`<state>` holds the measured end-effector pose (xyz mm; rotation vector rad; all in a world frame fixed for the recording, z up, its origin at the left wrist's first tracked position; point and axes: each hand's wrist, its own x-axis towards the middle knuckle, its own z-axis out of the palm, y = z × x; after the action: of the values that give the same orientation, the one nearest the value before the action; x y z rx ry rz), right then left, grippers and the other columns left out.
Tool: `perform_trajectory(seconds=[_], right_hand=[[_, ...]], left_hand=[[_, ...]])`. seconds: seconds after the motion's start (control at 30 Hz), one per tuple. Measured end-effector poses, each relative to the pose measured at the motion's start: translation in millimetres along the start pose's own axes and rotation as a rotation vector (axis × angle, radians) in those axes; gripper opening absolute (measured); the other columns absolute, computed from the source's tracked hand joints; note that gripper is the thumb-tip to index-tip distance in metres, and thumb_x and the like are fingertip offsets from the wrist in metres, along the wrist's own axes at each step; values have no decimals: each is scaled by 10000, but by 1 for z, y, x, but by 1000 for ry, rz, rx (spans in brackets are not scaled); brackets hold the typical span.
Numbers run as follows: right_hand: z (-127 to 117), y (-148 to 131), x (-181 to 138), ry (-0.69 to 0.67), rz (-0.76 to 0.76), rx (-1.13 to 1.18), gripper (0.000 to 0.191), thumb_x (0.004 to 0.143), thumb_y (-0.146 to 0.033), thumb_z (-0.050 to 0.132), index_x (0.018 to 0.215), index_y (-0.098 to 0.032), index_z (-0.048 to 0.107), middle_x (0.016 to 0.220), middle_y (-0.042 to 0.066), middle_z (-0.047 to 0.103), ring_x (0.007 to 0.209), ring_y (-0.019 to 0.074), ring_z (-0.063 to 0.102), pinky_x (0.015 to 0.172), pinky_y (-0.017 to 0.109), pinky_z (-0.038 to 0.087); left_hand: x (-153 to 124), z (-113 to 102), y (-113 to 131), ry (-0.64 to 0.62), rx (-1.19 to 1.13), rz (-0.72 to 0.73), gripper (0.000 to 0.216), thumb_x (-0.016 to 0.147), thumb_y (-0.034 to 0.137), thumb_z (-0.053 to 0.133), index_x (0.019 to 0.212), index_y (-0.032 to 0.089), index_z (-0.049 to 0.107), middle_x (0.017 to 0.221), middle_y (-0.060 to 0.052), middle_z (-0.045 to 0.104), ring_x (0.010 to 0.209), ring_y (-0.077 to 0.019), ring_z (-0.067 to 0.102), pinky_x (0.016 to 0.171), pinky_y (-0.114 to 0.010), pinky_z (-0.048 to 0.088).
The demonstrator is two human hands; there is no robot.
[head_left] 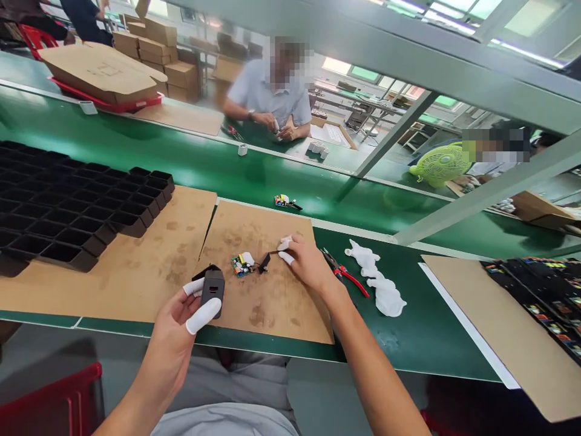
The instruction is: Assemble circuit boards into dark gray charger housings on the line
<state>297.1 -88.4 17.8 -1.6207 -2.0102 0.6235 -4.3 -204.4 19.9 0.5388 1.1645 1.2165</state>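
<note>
Left hand (175, 324) with housing (212, 288), right hand (309, 259) apparently pinching wire (273, 252), flank circuit board (243, 265).

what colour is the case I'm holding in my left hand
The case is very dark grey, nearly black; it shows in the head view.

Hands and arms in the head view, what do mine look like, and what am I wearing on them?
Your left hand and right hand each wear white finger cots on the thumb and a finger. Both forearms are bare: no sleeves, watch or markings show.
</note>
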Motion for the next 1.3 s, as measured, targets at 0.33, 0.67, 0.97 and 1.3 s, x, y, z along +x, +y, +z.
perform_trajectory(seconds=[0.33, 0.67, 0.97, 1.3], right_hand=[[-6, -127, -102, 115, -152, 110, 275, 1157, -237, 570, 1361, -278, 751, 989, 18, 635, 797, 144, 618, 682, 259, 514], [15, -156, -122, 291, -287, 24, 194, 1071, -98, 700, 1202, -196, 803, 881, 9, 617, 622, 101, 524, 492, 246, 378], [17, -168, -126, 300, -286, -63, 184, 1115, -132, 614, 1144, -187, 788, 853, 17, 578, 644, 127, 544, 497, 254, 394], [46, -165, -122, 330, -233, -204, 292, 1120, -141, 564, 847, -222, 630, 808, 4, 536, 560, 130, 368, 494, 298, 281]], left_hand=[[-1, 4, -8, 58, -55, 2, 777, 508, 442, 1124, 1150, 165, 786, 1172, -106, 850, 1142, -282, 804, 1031, -358, 644], [-9, 1, -21, -11, 82, 286, 575, 708, 336, 1050, 1192, 194, 773, 1181, -86, 847, 1066, -242, 821, 980, -335, 684], [-19, 8, -17, 84, 204, 478, 556, 718, 301, 1019, 1185, 175, 744, 1147, -86, 833, 1028, -247, 811, 945, -342, 690], [-7, -5, -37, 211, 416, 686, 561, 768, 278, 975, 1266, 183, 737, 1198, -83, 783, 1104, -262, 764, 1065, -409, 639]])
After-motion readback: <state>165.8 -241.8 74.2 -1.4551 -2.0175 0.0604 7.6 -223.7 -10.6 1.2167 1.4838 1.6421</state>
